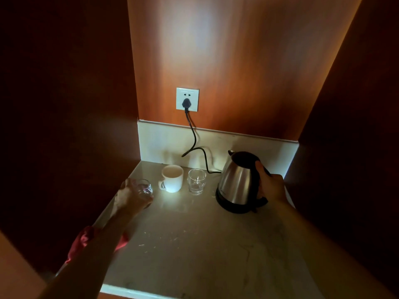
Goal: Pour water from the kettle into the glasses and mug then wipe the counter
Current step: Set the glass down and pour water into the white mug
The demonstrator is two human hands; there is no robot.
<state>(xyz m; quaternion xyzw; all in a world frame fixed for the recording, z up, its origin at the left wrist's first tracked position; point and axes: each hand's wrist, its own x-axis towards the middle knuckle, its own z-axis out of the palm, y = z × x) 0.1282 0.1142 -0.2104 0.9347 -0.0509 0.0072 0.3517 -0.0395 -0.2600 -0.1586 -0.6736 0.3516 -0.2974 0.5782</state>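
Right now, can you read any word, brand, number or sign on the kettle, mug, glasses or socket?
None can be read.
Kettle: a faint mark low on its steel body, too small and dim to read.
Mug: dark stripes near the handle, a pattern, no letters legible.
Wall socket: no print visible.
The two glasses: plain.
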